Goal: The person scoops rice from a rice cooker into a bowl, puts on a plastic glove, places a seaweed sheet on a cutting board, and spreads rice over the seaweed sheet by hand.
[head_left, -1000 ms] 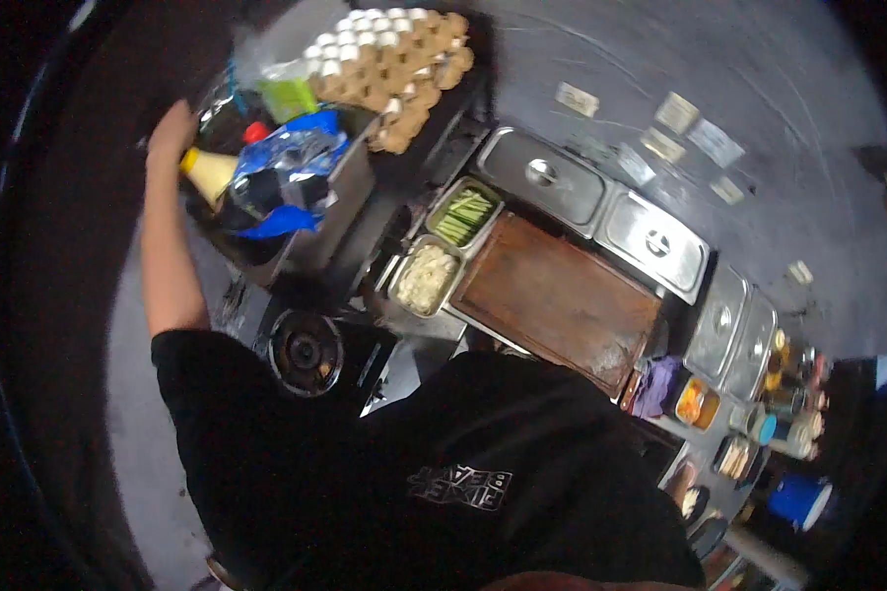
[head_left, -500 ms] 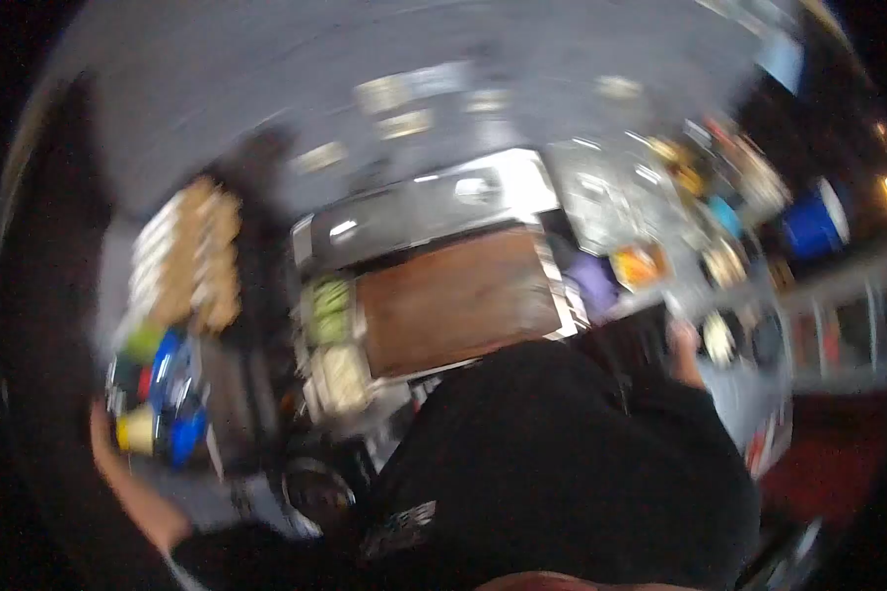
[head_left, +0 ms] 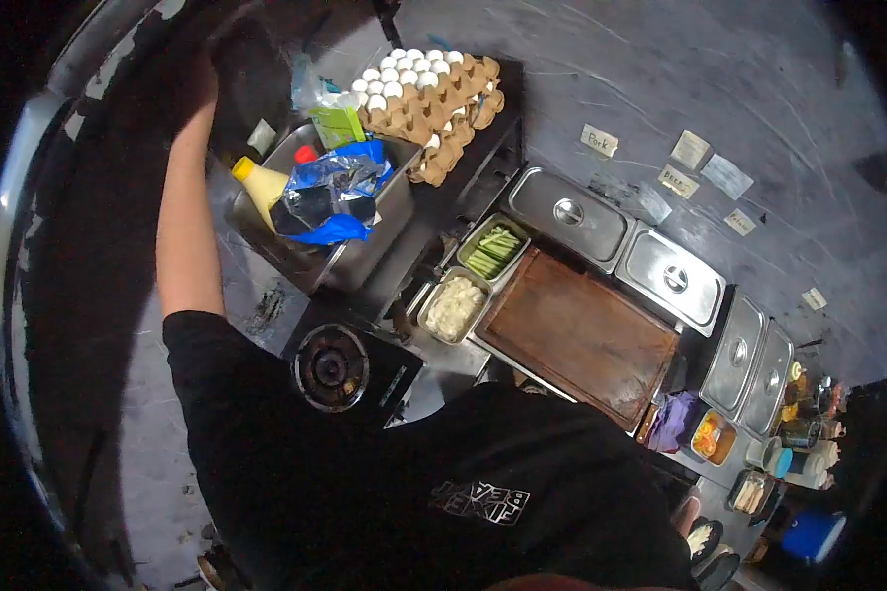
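My left arm stretches far up the left side, and my left hand (head_left: pixel 203 84) is lost in deep shadow, so its fingers do not show. Nearest to it is a metal bin (head_left: pixel 389 217) holding a yellow-capped bottle (head_left: pixel 261 187), a red cap and a blue-and-clear plastic package (head_left: pixel 330 192). My right hand (head_left: pixel 688 514) is only a sliver past my shirt at the lower right, beside a small dark dish (head_left: pixel 705 540) with pale food. Whether it grips anything is hidden.
Stacked egg trays (head_left: pixel 434 108) stand behind the bin. A burner (head_left: pixel 332 366) sits below it. A brown cutting board (head_left: pixel 577 335) lies between lidded steel pans (head_left: pixel 672 278) and my body, with cucumber sticks (head_left: pixel 493 251) and a white mixture (head_left: pixel 455 308) at its left.
My view has swung left and tilted, so the counter now slants down to the right. My left arm has gone from beside the bin's lower edge to reaching up past it.
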`<act>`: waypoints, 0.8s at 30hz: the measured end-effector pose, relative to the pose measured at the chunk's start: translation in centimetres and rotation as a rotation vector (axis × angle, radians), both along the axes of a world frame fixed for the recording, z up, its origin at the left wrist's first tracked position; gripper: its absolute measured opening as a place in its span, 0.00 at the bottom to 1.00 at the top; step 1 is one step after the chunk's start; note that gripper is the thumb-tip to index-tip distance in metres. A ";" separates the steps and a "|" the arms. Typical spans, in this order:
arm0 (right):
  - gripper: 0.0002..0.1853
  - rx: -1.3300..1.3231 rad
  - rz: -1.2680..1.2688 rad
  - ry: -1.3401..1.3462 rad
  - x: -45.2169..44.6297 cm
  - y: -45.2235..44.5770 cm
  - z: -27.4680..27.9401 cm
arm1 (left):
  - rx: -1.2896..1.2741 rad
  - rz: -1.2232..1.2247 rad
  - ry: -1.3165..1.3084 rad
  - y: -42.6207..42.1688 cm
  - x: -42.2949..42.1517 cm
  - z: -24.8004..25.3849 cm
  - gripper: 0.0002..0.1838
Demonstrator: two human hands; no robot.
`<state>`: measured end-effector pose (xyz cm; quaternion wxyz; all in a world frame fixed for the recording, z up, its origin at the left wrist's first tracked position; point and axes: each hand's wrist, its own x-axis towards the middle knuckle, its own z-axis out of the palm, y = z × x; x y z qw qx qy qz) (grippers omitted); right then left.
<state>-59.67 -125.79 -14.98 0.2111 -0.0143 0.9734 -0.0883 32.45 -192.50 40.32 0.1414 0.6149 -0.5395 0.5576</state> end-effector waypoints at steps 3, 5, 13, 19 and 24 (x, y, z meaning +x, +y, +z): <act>0.26 -0.045 -0.010 -0.017 -0.8 -0.3 -0.7 | -0.068 -0.133 -0.018 1.7 -5.3 2.2 0.18; 0.26 -0.071 -0.004 -0.031 -1.6 -0.2 -1.4 | -0.049 -0.146 0.067 3.3 -8.1 2.6 0.18; 0.25 -0.312 0.129 -0.071 -5.1 1.1 -6.7 | -0.003 -0.194 0.287 9.4 -16.8 2.7 0.14; 0.26 -0.320 0.233 -0.001 -1.3 -1.6 -3.7 | -0.019 -0.463 0.044 10.1 -23.1 2.2 0.15; 0.26 -0.615 0.366 -0.207 7.4 -11.1 9.0 | 0.067 -0.710 -0.141 13.5 -32.2 2.5 0.25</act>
